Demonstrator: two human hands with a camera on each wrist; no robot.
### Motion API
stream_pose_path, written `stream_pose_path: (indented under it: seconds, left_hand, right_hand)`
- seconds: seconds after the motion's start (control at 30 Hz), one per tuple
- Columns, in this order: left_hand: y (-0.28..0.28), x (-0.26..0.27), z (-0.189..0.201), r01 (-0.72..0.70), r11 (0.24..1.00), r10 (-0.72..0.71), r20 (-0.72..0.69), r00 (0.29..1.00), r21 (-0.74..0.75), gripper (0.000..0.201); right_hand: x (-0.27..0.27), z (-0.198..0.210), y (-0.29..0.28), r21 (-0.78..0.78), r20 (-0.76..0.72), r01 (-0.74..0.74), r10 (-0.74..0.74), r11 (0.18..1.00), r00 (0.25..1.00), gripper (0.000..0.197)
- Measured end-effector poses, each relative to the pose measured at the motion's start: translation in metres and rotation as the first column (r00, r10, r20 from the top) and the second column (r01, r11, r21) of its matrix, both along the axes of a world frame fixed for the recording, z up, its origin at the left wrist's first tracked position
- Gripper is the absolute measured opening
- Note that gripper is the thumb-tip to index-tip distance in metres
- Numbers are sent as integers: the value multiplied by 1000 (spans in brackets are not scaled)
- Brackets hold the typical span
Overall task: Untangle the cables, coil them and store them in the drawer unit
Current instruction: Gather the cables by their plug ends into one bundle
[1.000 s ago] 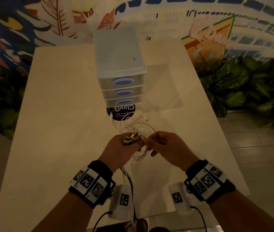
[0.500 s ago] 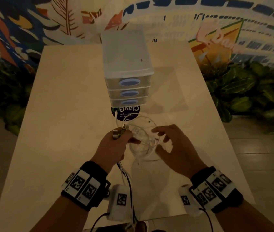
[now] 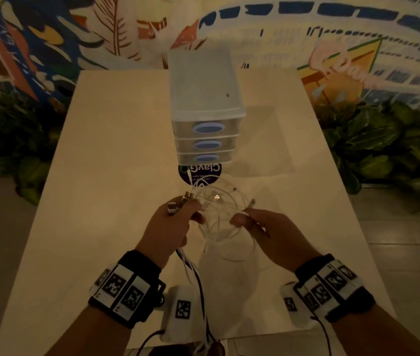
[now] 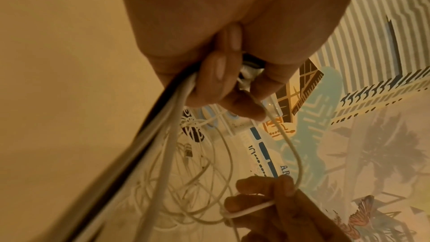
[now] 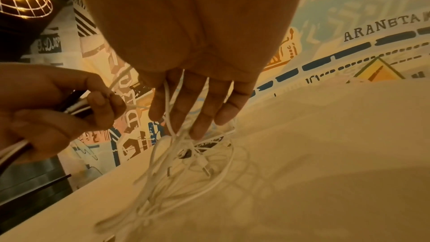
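Observation:
A tangle of thin white cables (image 3: 225,201) lies on the table in front of the three-drawer plastic unit (image 3: 205,104), and its loops spread over the tabletop (image 5: 186,172). My left hand (image 3: 193,214) grips a bundle of white and black cable ends, with metal plugs (image 3: 178,202) sticking out above the fist. In the left wrist view its fingers (image 4: 216,82) curl round the strands. My right hand (image 3: 239,219) pinches one white cable loop (image 4: 251,209) between thumb and finger. Other strands run past its fingers (image 5: 184,102).
A round dark sticker (image 3: 201,173) sits on the cream table (image 3: 116,176) just before the drawer unit, whose drawers are all closed. Dark cords (image 3: 198,291) hang off the near table edge between my wrists. Leafy plants (image 3: 383,150) flank the table.
The hands, together a second ago, have moved apart. The right hand, spread open over the tangle half a second ago, now pinches a white loop. The left still holds its bundle.

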State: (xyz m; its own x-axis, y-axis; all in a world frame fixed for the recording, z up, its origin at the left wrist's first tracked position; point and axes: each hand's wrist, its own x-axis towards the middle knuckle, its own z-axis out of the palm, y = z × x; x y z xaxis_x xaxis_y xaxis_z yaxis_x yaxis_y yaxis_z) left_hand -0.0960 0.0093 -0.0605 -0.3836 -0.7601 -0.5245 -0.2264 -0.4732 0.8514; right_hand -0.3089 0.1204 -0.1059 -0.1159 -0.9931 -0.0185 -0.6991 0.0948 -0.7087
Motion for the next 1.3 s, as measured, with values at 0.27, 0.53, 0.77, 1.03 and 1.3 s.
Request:
stream_pose_path:
  seconds: [0.27,0.53,0.77,1.03,1.3]
  left_hand:
    - [-1,6,6,97,993,-95,26,995,-73,35]
    - [19,-4,29,264,895,-294,-29,956,-359,16]
    - [17,6,29,112,929,-131,-30,991,-351,14]
    - [16,14,20,26,933,-33,-14,999,-358,26]
    - [11,23,15,106,929,-94,52,994,-354,19]
  right_hand:
    - [4,24,-6,-228,-7,17,-19,973,1000,32]
    - [19,31,-16,-150,-79,-119,108,981,991,33]
    - [23,8,-13,-29,-146,-184,178,982,973,47]
    - [22,-9,-12,-102,-227,-80,55,992,972,18]
    - [15,-4,-5,-175,-150,29,-56,984,987,14]
